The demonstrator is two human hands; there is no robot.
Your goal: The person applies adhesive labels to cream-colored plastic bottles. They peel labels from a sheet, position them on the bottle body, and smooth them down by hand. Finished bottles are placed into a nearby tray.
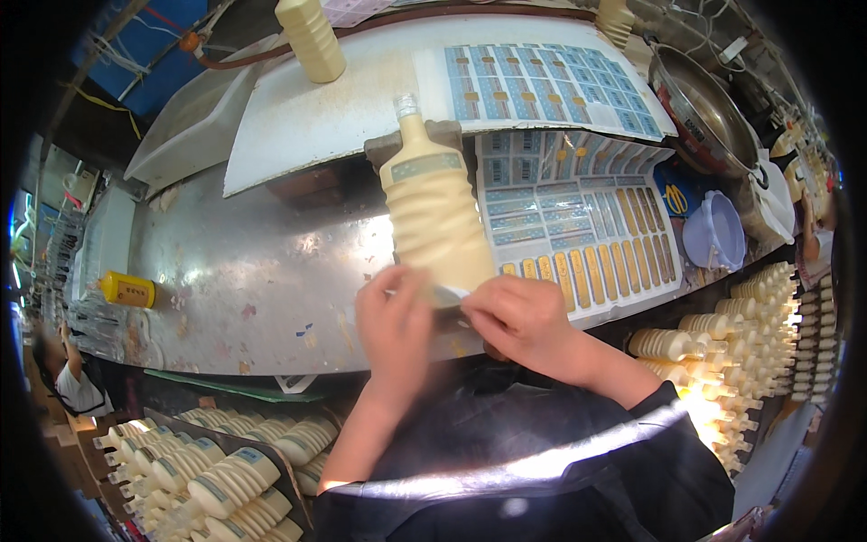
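Note:
A cream-coloured bottle with wavy ridged sides (438,217) lies on the table with its base toward me. Its neck rests on a brown block (384,149), and a blue-grey label band circles its shoulder. At the bottle's base, a small label with a white edge (446,295) lies between my hands. My right hand (524,321) has thumb and forefinger pinched at that label's right end. Against the base's left side is my left hand (395,325), its fingers curled but smeared by motion, so their hold is unclear.
Sheets of blue and gold labels (578,244) lie right of the bottle, with more on a white board (379,68) behind. A yellow container (128,290) lies at left. A lilac bucket (713,232) stands at right. Many cream bottles (226,479) fill both sides below the table.

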